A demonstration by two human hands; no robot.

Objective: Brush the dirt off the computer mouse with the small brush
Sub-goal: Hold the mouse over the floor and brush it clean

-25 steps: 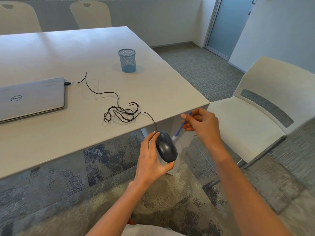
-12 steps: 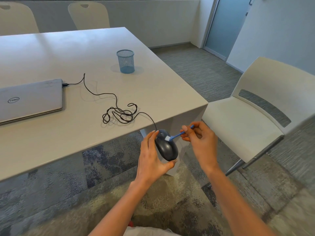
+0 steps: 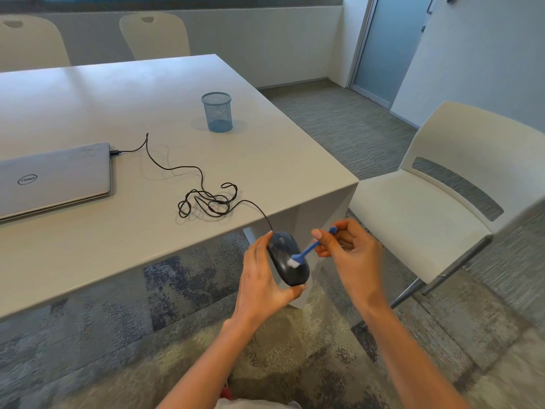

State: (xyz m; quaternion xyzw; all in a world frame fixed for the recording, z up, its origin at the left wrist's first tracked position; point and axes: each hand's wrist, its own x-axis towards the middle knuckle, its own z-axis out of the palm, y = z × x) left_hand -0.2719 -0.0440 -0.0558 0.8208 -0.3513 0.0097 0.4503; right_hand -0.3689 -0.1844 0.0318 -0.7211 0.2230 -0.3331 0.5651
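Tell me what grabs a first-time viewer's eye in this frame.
Two bare hands meet off the table's near corner: the left hand holds a dark mouse while the right hand sets a small blue brush on it. Its cable tangles across the table toward a closed laptop.
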